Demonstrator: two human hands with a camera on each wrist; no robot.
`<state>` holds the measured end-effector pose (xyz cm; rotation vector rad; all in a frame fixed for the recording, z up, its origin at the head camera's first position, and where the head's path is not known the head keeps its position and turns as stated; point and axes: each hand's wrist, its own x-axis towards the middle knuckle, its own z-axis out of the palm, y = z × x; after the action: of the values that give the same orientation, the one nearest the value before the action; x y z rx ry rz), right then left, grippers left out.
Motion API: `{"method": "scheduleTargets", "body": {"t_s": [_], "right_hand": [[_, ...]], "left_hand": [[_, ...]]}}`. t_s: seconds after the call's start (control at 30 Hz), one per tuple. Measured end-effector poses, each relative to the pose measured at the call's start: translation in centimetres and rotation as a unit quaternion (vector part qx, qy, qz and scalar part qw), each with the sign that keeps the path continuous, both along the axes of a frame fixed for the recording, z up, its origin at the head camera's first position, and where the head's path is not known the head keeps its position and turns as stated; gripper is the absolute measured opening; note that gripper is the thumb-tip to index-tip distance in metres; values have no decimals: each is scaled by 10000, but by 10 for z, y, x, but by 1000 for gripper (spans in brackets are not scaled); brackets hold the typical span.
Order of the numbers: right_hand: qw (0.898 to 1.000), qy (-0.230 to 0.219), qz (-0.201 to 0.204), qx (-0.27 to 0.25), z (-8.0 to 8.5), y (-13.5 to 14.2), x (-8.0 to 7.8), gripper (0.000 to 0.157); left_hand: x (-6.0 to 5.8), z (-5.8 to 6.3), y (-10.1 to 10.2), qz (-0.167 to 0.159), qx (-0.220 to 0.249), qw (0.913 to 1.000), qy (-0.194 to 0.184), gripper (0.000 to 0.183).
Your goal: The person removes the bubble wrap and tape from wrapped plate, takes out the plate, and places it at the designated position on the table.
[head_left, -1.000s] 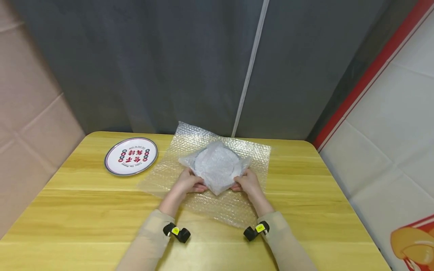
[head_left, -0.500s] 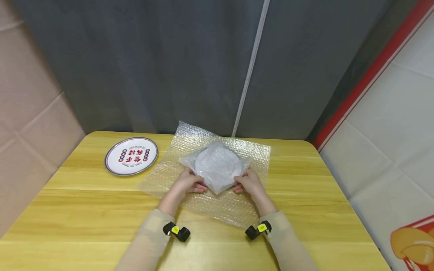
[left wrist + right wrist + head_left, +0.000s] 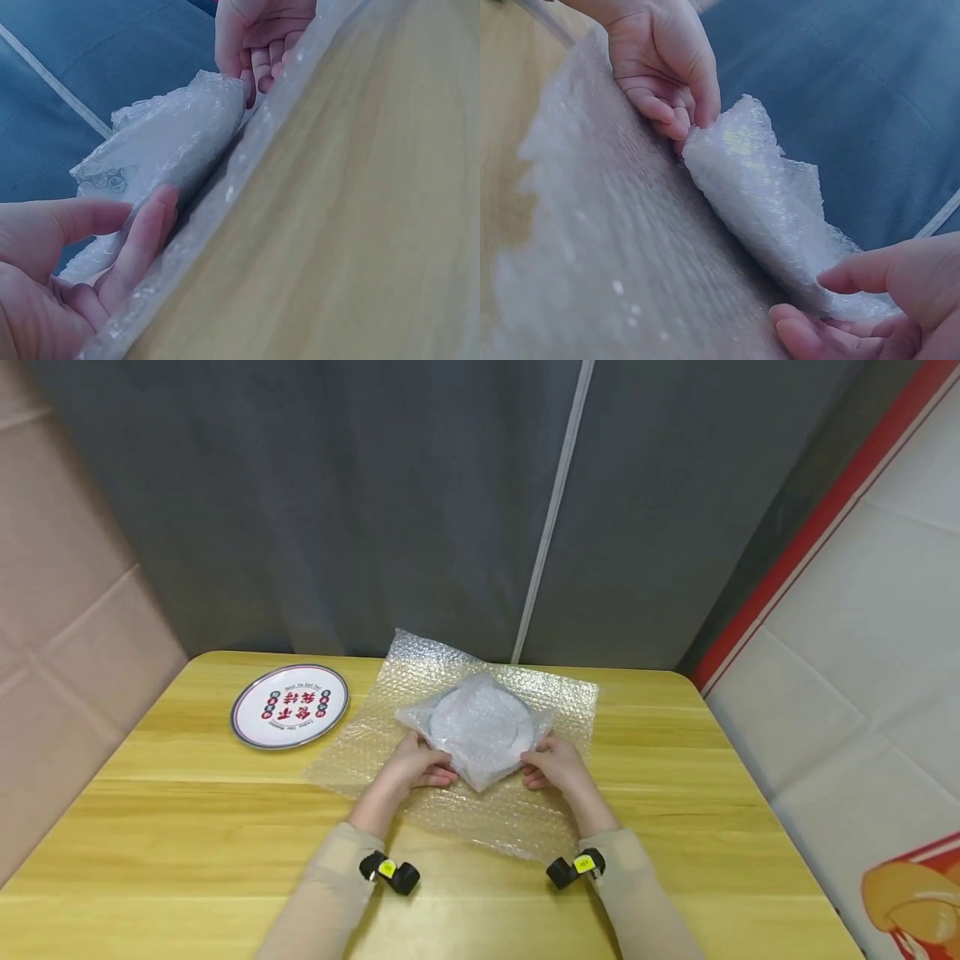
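A round white plate wrapped in bubble wrap (image 3: 480, 727) lies in the middle of the table, its folded corners sticking out to the left, right and front. Under it is a larger flat sheet of bubble wrap (image 3: 487, 827). My left hand (image 3: 414, 766) pinches the bundle's front left edge, thumb on top and fingers below. On the front right edge, my right hand (image 3: 557, 764) pinches it the same way. Seen from the left wrist, the left thumb and fingers (image 3: 146, 232) close on the wrapped rim. The right wrist view shows the right thumb (image 3: 855, 271) on the wrap.
An unwrapped white plate (image 3: 291, 727) with a dark rim and red lettering lies at the back left of the wooden table (image 3: 187, 852). A grey curtain (image 3: 375, 527) hangs right behind the table's back edge. Light walls stand at both sides.
My right hand has shifted slightly to the right along the bundle's edge. The left hand and the wrapped plate look nearly still.
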<state>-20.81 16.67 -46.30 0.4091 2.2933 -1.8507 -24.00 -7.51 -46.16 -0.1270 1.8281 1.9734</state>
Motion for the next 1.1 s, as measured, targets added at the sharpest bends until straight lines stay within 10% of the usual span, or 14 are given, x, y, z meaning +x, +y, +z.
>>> {"method": "scheduleTargets", "body": {"t_s": [1.1], "right_hand": [[9840, 1144, 243, 1343, 31, 5, 5, 15]], "left_hand": [[-4, -5, -2, -31, -22, 9999, -151, 65]]}}
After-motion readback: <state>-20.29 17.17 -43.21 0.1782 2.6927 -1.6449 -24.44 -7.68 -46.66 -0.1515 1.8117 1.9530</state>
